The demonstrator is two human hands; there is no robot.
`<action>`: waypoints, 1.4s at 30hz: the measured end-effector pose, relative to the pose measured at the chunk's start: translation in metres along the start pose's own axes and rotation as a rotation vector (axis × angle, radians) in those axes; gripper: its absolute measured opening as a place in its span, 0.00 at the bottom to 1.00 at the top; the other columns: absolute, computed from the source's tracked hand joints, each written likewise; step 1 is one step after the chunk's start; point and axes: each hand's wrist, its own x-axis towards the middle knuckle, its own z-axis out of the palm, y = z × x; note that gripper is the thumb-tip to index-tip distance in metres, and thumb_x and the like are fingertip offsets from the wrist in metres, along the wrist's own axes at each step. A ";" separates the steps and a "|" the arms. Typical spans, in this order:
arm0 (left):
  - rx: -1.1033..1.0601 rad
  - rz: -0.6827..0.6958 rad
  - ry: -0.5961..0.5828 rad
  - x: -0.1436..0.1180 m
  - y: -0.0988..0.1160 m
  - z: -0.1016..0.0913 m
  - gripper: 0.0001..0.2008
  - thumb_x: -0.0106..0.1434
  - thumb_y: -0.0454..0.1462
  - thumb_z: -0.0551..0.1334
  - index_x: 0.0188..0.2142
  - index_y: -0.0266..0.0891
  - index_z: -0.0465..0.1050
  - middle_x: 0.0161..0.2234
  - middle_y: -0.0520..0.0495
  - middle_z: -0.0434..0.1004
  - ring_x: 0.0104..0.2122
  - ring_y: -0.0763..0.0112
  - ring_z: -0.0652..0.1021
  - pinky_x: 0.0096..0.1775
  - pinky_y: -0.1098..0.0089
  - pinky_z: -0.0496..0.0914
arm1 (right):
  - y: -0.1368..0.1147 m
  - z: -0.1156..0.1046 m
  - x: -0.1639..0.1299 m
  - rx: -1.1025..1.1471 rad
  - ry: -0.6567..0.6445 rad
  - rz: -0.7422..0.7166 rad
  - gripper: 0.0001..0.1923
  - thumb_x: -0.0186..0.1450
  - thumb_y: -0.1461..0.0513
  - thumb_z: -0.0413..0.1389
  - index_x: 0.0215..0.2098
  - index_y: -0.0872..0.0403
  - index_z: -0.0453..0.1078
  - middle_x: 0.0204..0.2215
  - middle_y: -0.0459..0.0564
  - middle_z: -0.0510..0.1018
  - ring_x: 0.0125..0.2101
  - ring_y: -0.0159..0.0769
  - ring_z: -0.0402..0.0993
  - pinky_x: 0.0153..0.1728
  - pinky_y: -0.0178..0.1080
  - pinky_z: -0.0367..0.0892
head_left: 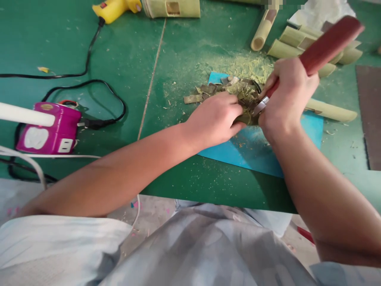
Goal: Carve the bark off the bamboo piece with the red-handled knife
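We hold a small green bamboo piece (245, 118) over the blue mat (253, 153) on the green bench (184, 51), our left hand (216, 119) clenched around it and our right hand (287, 97) gripping a red-handled knife (324, 47), its blade against the piece. Shavings (235, 89) lie just beyond. Cut bamboo tubes (297, 39) sit far right, a purple power strip (49, 129) left.

Knife blade (261, 106): mostly hidden between the two hands; only a short metal section shows.
Bamboo piece (246, 117): largely covered by the left hand (216, 119) and right hand (287, 97); shape cannot be told.
Left fingers (235, 104): tips hidden among the shavings (235, 89).
Glue gun (114, 8): cut off by the top edge.
Dark board (370, 115): cut off by the right edge.
Top edge patch: blurred, unreadable.
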 end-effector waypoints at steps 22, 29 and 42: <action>-0.030 0.013 0.015 0.002 -0.003 0.000 0.14 0.70 0.41 0.61 0.42 0.34 0.82 0.40 0.38 0.81 0.46 0.54 0.81 0.50 0.55 0.76 | -0.003 0.001 -0.015 -0.094 -0.145 -0.220 0.23 0.64 0.74 0.50 0.17 0.52 0.48 0.18 0.35 0.46 0.19 0.16 0.48 0.23 0.29 0.47; -0.016 -0.013 0.007 0.002 -0.004 -0.002 0.15 0.70 0.42 0.61 0.44 0.33 0.82 0.41 0.38 0.80 0.48 0.53 0.80 0.50 0.54 0.75 | 0.004 0.004 0.002 -0.035 -0.040 -0.037 0.22 0.65 0.74 0.50 0.19 0.50 0.50 0.17 0.36 0.51 0.19 0.21 0.49 0.18 0.31 0.50; 0.000 -0.020 -0.004 0.000 -0.001 -0.003 0.14 0.69 0.42 0.62 0.44 0.33 0.82 0.42 0.37 0.79 0.48 0.52 0.79 0.50 0.54 0.75 | 0.013 0.001 -0.002 0.003 -0.026 -0.185 0.22 0.63 0.74 0.51 0.20 0.49 0.48 0.19 0.36 0.47 0.19 0.20 0.50 0.21 0.30 0.50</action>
